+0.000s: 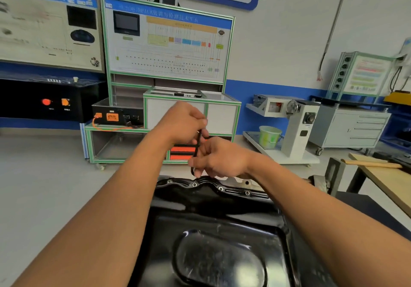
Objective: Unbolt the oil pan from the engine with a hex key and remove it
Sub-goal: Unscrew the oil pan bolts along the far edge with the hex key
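Observation:
The black oil pan (213, 231) lies low in the middle of the view, its far flange carrying a row of silver bolts (220, 188). A black hex key (196, 146) stands nearly upright above that far flange. My left hand (184, 122) is closed around the key's upper end. My right hand (218, 160) pinches the lower part of the key, just above the flange. Whether the key's tip sits in a bolt is hidden by my fingers.
A wooden workbench (384, 180) stands at the right, with a vice (322, 182) beside the pan. Beyond the floor are a green-framed training panel on wheels (166, 86), a grey machine stand (295, 126) with a green bucket (270, 136), and a drawer cabinet (355, 128).

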`<state>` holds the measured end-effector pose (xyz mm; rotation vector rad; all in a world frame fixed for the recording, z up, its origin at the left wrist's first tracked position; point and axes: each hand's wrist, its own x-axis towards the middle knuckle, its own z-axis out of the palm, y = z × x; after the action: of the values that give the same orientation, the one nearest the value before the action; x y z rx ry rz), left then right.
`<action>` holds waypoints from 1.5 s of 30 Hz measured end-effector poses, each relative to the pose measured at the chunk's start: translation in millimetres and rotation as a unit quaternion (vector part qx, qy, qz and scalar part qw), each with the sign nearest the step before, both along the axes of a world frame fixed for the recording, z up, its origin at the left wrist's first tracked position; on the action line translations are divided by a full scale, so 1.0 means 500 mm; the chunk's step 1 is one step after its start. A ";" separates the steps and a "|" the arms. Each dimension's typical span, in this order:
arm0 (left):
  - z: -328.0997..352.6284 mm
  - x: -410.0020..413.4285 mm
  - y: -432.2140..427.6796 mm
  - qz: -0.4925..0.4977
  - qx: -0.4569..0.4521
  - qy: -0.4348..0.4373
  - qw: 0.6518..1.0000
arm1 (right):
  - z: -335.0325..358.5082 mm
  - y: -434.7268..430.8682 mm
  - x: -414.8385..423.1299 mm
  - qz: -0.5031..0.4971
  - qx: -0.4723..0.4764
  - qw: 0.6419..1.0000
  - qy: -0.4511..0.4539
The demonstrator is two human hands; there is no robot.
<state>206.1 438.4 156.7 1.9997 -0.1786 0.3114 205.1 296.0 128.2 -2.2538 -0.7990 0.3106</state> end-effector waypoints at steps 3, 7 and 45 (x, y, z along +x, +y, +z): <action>-0.010 0.014 -0.019 -0.042 0.071 -0.013 0.996 | -0.023 0.003 0.007 -0.032 -0.027 0.999 -0.024; -0.019 0.032 -0.038 -0.068 0.152 -0.040 0.985 | -0.037 -0.010 0.009 -0.084 -0.027 0.996 -0.003; -0.102 -0.073 0.076 -0.136 0.240 0.062 0.959 | -0.034 -0.042 0.018 -0.170 0.252 0.942 0.141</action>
<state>169.7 476.5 105.6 2.4276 -0.4833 -0.0430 214.1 275.2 111.4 -1.7654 -0.2821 0.2247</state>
